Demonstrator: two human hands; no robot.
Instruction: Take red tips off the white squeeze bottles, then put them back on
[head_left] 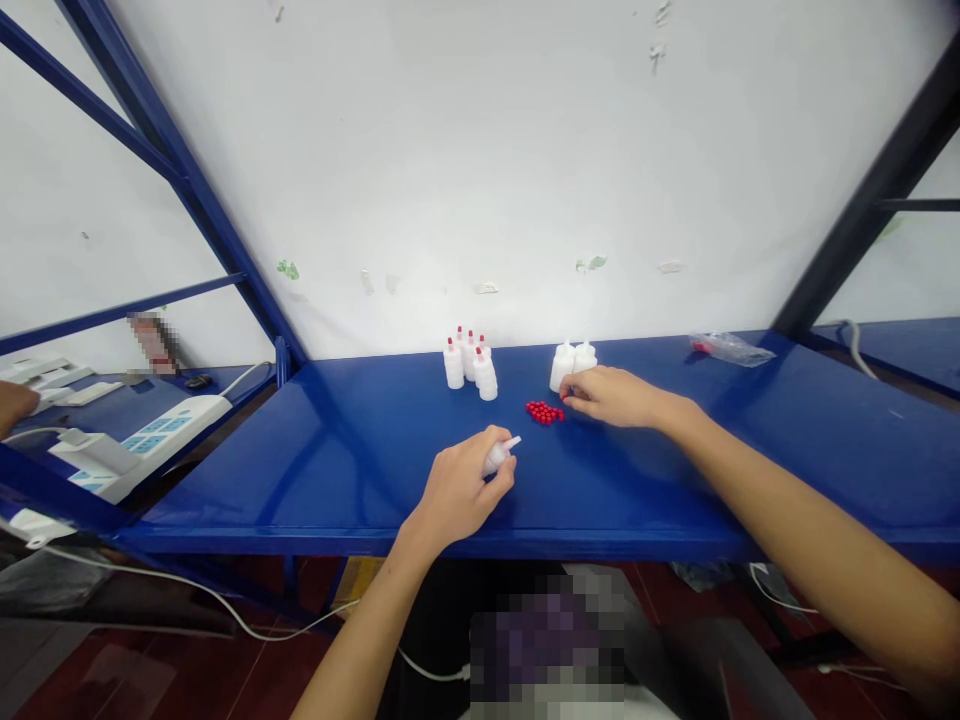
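Note:
My left hand (459,487) is wrapped round a small white squeeze bottle (496,458), whose bare nozzle points up and to the right. With the fingertips of my right hand (611,395) I pinch a small red cap (564,397). Just left of those fingers, a cluster of loose red caps (544,412) lies on the blue table (360,450). Behind my right hand stand white bottles with uncapped nozzles (561,368), partly hidden by it. Further left, several white bottles with red tips (486,382) stand upright together.
A clear plastic bag (731,348) with something red in it lies at the back right. White power strips (161,440) and cables are on the left, beyond a blue metal frame (202,210). Another person's hand (16,403) shows at the left edge.

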